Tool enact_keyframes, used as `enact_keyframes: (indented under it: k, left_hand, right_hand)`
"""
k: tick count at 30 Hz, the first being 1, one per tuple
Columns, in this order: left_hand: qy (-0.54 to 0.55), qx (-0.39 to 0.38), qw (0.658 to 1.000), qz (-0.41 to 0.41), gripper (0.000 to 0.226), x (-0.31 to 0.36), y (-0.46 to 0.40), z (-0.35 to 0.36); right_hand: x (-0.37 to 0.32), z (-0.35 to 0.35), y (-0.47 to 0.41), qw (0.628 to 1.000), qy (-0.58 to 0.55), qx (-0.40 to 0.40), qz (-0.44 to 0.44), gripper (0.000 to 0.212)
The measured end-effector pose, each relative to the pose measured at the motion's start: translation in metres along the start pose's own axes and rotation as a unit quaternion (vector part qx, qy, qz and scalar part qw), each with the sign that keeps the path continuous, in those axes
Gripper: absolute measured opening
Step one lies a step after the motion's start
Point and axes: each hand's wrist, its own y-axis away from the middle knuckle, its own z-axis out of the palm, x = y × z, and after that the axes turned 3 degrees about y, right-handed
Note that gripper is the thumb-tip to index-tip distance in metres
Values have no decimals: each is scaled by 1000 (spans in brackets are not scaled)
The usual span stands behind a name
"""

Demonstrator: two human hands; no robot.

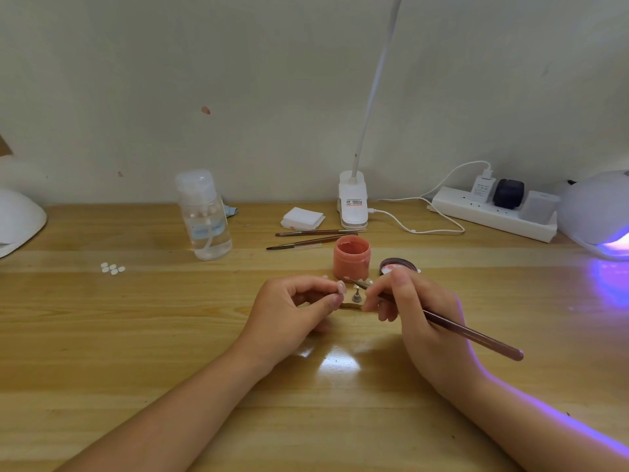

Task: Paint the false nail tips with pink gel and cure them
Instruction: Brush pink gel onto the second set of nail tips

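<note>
Fingertips of the left hand point(299, 301) pinch a nail tip point(341, 287) steady — right hand point(408, 301) grips the brush point(452, 327) pen-style, bristles beside it.

A small home nail-art station set against a plain, paint-flecked wall. On the wooden bench point(102, 335), an open pot of pink gel point(351, 257) stands mid-bench. Behind it lie spare brushes point(313, 237) and a clip lamp point(353, 202); far right of it a glowing curing lamp point(595, 212) and power strip point(493, 212); left, a pump bottle point(204, 216).
</note>
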Motion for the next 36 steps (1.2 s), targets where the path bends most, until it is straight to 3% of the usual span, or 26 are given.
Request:
enact_keyframes:
  k: [36]
  left_hand:
    - [11, -19, 999, 25, 39, -1, 0, -1]
  right_hand:
    - [-1, -3, 3, 1000, -20, -3, -22, 37]
